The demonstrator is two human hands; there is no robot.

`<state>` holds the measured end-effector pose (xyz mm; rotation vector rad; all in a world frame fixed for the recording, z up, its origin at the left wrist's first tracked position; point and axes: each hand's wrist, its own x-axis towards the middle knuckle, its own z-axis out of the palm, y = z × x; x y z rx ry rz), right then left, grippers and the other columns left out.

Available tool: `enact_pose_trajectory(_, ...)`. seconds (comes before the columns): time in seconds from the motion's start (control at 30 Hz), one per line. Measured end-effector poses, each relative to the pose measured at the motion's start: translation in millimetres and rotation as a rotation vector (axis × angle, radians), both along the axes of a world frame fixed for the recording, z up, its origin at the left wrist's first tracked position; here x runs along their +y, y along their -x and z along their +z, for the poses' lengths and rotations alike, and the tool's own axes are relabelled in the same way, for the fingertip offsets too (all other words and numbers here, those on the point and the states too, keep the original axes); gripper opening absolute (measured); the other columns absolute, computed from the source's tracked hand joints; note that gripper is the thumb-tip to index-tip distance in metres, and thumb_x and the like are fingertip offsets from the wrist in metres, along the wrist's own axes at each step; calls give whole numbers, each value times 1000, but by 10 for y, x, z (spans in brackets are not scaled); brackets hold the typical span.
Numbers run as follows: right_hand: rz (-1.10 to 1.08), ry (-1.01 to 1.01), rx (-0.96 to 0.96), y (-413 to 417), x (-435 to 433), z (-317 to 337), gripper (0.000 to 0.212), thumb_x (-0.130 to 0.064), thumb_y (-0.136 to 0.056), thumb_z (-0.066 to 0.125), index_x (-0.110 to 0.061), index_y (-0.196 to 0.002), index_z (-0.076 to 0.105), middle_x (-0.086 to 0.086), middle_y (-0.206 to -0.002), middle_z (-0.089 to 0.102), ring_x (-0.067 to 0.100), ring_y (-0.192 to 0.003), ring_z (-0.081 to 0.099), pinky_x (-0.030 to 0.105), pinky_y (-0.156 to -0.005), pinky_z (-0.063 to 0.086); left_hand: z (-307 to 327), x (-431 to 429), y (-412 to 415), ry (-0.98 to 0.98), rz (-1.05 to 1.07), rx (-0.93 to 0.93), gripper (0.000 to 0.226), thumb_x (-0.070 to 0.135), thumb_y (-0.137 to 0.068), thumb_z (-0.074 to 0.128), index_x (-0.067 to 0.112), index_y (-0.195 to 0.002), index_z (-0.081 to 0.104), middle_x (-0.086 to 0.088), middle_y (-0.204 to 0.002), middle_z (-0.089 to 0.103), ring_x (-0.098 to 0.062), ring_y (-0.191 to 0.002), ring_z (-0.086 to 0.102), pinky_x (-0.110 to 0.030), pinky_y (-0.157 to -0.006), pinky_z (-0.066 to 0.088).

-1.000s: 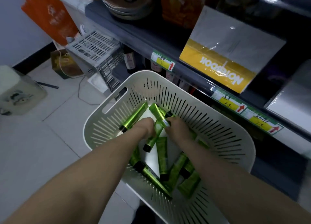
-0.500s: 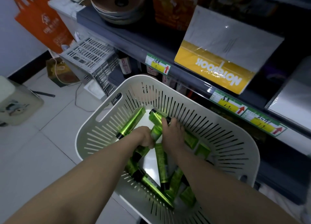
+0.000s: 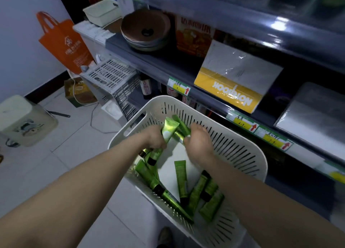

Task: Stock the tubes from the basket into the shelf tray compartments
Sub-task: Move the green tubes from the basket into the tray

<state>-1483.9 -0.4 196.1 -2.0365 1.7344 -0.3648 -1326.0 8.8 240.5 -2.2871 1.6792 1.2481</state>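
Both forearms reach forward and down into the basket (image 3: 242,165). The left hand (image 3: 154,138), fingers curled, grips a few green tubes (image 3: 169,129) with their flat ends up and their caps showing below the fist. The right hand (image 3: 198,141), just beside it, closes on another of them. More loose tubes (image 3: 181,178) lie crisscrossed on the basket floor. Beyond the basket runs a dark shelf (image 3: 205,96) with price labels (image 3: 180,87), a notebook pack (image 3: 237,83) and stacked bowls (image 3: 145,31). An orange bag (image 3: 63,42) hangs at left. The right fingertips are hidden behind the hand; the topmost shelf is blurred.
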Motion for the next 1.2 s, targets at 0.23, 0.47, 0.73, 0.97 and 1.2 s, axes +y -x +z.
enact_pose_trajectory(0.23,-41,329,-343,241,127,1434,39,-13,-82,55,-13,-121,55,5,-111,59,23,-108,49,32,-89,39,1180,-21,231,254,6,445,30,-1,-69,77,12,-90,59,-6,-83,64,-20,-73,62,-38,-71,56)
enact_pose_trajectory(0.47,-212,780,-519,1088,353,2910,28,-19,-86,58,-4,-109,54,8,-97,58,22,-89,53,26,-75,35,2451,7,1231,491,-234,771,40,-2,-71,75,17,-105,67,-12,-99,71,-16,-85,61,-36,-84,53)
enact_pose_trajectory(0.73,-419,1035,-535,2442,523,4114,22,-17,-82,60,-22,-89,40,-12,-68,44,3,-59,44,24,-63,39,3618,138,2526,769,-406,930,22,6,-73,77,16,-85,62,6,-73,65,1,-60,59,-14,-59,49)
enact_pose_trajectory(0.97,-492,909,-627,3437,281,4410,14,-15,-84,60,-16,-92,48,-13,-72,49,-1,-63,47,10,-57,39,4177,-138,3370,993,-400,880,29,11,-70,79,23,-84,57,5,-81,65,-10,-76,63,-18,-69,53)
enact_pose_trajectory(1.2,-438,793,-698,3967,-214,4313,6,-16,-86,60,-14,-87,54,-9,-70,53,-10,-47,50,5,-47,37,4233,-665,3840,1055,-309,752,24,13,-74,76,14,-94,63,5,-84,65,-6,-76,60,-14,-72,49)
